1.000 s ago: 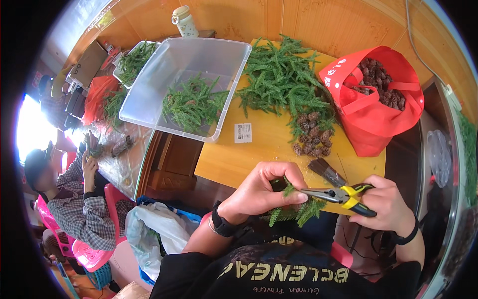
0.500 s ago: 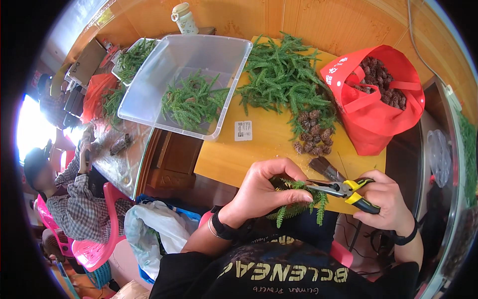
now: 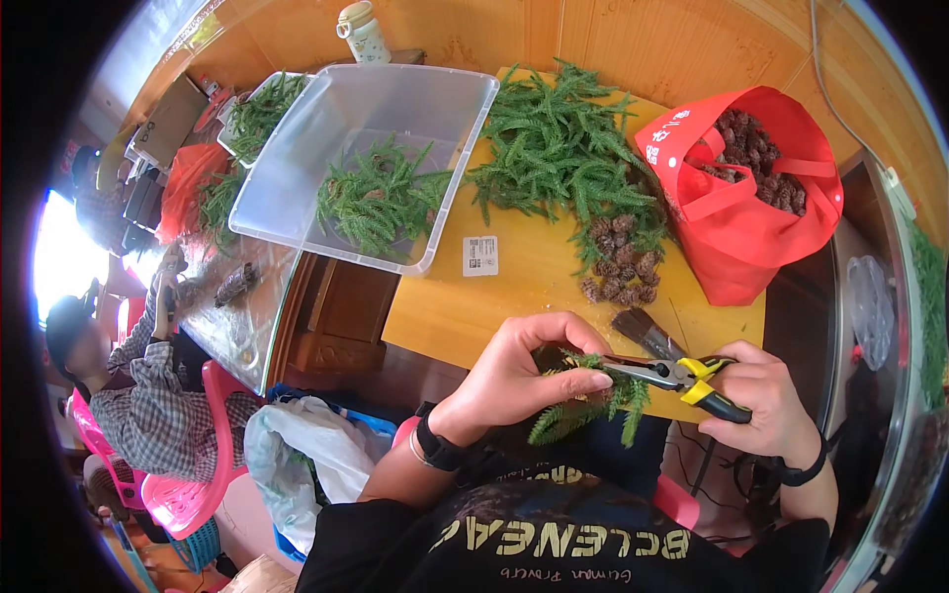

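My left hand (image 3: 539,371) pinches a green artificial pine sprig (image 3: 583,410) between thumb and fingers, above the near edge of the yellow table. In my right hand (image 3: 766,400) is a pair of needle-nose pliers (image 3: 682,376) with yellow and black handles. Their jaws point left and reach the sprig beside my left thumb; whether they grip a wire there is too small to tell. Just beyond the pliers, a bundle of dark thin wires (image 3: 643,331) lies on the table. Farther back sit several brown pine cones (image 3: 623,267) against a heap of green sprigs (image 3: 563,148).
A red bag (image 3: 732,247) of pine cones stands at right. At left are a clear plastic bin (image 3: 267,203) holding finished-looking greenery, and a white label (image 3: 480,256). A person in a checked shirt (image 3: 168,425) works at another table (image 3: 242,331). A bottle (image 3: 364,35) stands behind.
Both hands keep their grips and nearly the same place. The sprig has turned slightly in my left hand, and the whole view has shifted a little.
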A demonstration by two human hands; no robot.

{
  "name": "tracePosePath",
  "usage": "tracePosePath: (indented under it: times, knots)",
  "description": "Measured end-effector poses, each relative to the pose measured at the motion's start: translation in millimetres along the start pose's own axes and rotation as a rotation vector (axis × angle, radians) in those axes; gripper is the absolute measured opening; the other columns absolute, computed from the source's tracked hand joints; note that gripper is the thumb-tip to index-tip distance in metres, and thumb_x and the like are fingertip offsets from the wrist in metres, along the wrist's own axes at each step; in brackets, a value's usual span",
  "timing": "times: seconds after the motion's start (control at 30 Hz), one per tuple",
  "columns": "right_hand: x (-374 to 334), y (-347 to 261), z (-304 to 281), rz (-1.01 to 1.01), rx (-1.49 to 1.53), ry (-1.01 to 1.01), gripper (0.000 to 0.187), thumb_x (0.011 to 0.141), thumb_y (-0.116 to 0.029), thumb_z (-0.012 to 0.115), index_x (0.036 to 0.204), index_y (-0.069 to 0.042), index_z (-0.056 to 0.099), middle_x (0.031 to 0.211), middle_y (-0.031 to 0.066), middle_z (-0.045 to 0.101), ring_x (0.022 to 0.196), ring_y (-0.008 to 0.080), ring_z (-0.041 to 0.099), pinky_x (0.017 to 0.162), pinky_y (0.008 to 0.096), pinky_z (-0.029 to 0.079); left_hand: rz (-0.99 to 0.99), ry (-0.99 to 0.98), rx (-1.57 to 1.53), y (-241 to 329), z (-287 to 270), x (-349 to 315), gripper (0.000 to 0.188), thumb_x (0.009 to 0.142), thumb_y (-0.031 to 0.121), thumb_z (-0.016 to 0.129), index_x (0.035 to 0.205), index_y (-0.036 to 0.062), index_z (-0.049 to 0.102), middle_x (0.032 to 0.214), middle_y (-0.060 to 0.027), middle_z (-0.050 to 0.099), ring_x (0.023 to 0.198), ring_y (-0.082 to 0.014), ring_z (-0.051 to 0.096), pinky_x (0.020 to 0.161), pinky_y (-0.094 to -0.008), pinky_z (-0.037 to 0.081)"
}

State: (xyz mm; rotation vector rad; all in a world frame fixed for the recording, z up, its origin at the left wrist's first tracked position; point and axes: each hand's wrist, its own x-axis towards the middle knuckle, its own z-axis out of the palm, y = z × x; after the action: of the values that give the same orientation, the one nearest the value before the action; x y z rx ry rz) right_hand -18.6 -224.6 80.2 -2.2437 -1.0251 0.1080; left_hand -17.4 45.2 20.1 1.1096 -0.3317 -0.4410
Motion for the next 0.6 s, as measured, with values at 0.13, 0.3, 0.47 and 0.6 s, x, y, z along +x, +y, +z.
tracePosePath:
  times: [0.13, 0.3, 0.47, 0.6]
  knots:
    - [-6.8, 1.8, -3.6, 0.066, -0.019, -0.08, 0.025, 0.061, -0.017, 0.076, 0.064, -0.003, 0.056, 0.06, 0.0091, 0.053, 0.063, 0.0297, 0.053, 0.056, 0.0341, 0.045, 0.037, 0.04, 0.056, -0.2, 4.3, -0.7, 0.018, 0.078, 0.005, 0.068, 0.089, -0.0011, 0.055, 0.093, -0.0125, 0.062, 0.083, -0.0154, 0.059, 0.073, -0.0269, 0.048]
    - [-5.6, 2.3, -2.7, 0.062, 0.019, -0.052, 0.025, 0.062, -0.019, 0.076, 0.066, -0.002, 0.058, 0.061, 0.01, 0.054, 0.063, 0.0296, 0.053, 0.06, 0.035, 0.046, 0.093, -0.012, 0.085, -2.9, 2.0, 2.0, 0.023, 0.078, 0.008, 0.069, 0.092, 0.0002, 0.054, 0.095, -0.0097, 0.059, 0.09, -0.0152, 0.055, 0.079, -0.0286, 0.045]
    - [-1.4, 18.7, -2.8, -0.005, 0.097, -0.051, 0.031, 0.067, -0.029, 0.071, 0.064, -0.001, 0.058, 0.07, 0.011, 0.057, 0.082, 0.0344, 0.056, 0.07, 0.0383, 0.046, -0.004, -0.109, -0.015, -3.9, -4.5, 1.2, 0.027, 0.076, 0.01, 0.072, 0.095, 0.0007, 0.055, 0.094, -0.0082, 0.06, 0.089, -0.0138, 0.055, 0.08, -0.0267, 0.043]
    - [-0.3, 30.3, -4.7, -0.076, 0.072, -0.064, 0.034, 0.066, -0.032, 0.073, 0.062, -0.003, 0.057, 0.072, 0.0094, 0.058, 0.086, 0.0333, 0.057, 0.071, 0.0382, 0.047, -0.122, -0.203, -0.236, -1.8, -5.0, 3.3, 0.031, 0.075, 0.011, 0.073, 0.097, -0.0006, 0.056, 0.094, -0.0081, 0.061, 0.086, -0.0124, 0.057, 0.076, -0.0245, 0.045]
